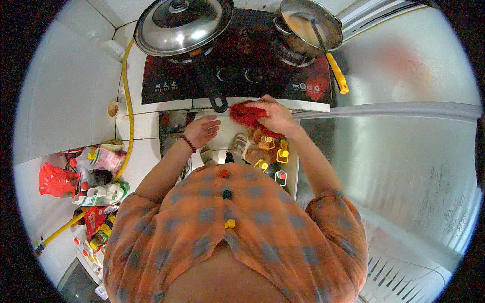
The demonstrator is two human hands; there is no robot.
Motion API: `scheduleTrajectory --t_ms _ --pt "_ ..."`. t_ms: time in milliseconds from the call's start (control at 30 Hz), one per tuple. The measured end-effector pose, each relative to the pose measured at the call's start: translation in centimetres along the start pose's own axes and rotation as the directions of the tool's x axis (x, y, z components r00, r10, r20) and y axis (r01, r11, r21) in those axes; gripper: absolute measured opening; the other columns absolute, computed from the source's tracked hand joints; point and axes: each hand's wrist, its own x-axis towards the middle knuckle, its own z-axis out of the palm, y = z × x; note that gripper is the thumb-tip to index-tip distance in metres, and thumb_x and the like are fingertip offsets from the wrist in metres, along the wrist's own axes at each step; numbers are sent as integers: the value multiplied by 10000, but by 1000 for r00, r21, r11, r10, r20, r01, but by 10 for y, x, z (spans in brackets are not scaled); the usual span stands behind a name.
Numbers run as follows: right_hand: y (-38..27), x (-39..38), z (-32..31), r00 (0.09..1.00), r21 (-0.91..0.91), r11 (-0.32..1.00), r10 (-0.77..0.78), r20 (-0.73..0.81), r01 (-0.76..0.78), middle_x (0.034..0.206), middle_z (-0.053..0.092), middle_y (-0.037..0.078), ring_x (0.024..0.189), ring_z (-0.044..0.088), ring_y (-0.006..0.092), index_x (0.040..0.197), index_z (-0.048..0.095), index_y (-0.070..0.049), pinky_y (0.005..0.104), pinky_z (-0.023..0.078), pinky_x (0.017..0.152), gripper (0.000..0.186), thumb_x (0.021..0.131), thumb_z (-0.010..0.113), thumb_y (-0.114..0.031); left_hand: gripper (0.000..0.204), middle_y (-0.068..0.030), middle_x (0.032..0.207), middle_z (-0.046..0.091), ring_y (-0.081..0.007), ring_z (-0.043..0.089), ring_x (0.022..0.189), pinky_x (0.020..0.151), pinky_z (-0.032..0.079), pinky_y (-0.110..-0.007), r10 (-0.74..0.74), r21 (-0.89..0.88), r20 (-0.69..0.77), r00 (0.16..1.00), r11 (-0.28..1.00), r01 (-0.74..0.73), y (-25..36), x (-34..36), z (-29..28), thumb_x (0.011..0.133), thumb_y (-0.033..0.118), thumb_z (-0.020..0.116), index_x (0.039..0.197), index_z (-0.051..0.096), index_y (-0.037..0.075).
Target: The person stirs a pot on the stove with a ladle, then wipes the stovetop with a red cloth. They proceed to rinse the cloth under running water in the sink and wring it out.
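Observation:
My right hand (273, 117) grips a bunched red cloth (245, 114) just below the front edge of the black two-burner stove (242, 86). My left hand (202, 131), a beaded bracelet on its wrist, hangs open and loosely curved to the left of the cloth, holding nothing. Between and above my hands the black handle (219, 103) of a lidded steel pan (179, 28) juts over the stove's edge. On the right burner a steel pot (303, 35) holds a pale liquid and a utensil with a yellow handle (337, 76).
A yellow hose (130, 111) runs down the left side past a small cup (113, 109) and piled packets and bottles (101, 184). Several oil jugs (280, 156) stand on the floor below my right arm. A frosted panel (384, 177) borders the right.

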Motion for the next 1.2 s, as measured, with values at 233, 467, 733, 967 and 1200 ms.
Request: scheduleTrajectory --t_ms 233,467,733,967,1200 --pt "-11 34 32 861 -103 978 105 -498 -179 1086 536 126 923 597 344 1200 578 -203 421 518 759 499 719 681 -125 327 -89 1125 605 -204 578 963 834 497 -343 22 -3 -30 999 1000 -22 13 -17 6 921 215 532 1204 509 51" --pt "-57 39 112 974 31 992 -112 -198 120 1061 564 141 944 596 341 1170 597 -174 429 510 781 459 718 676 -152 274 -90 1094 605 -220 574 960 831 499 -364 -3 -48 -103 995 999 -2 8 -11 -32 920 203 509 1147 535 51" --pt "-26 19 67 787 104 987 163 -596 -126 1010 540 132 891 602 340 1304 487 -163 424 524 718 609 722 666 -170 315 -81 1044 616 -195 592 903 794 504 -332 35 -85 -151 988 995 -48 8 -50 -56 894 234 591 1159 542 72" --pt "-107 93 127 825 -133 987 -149 -546 89 1166 529 207 974 592 397 1328 457 -163 440 507 804 570 794 636 -254 274 -74 1009 615 -191 591 898 781 503 -332 131 -172 -129 983 973 -152 7 -51 -75 902 237 565 1127 565 80" --pt "-187 153 140 936 261 902 -350 -23 344 1106 539 155 969 586 354 1304 496 -244 435 484 858 542 785 652 -231 195 -75 942 630 -218 600 863 789 501 -349 256 -333 -182 950 893 -304 24 -52 -129 880 196 535 1037 584 90"
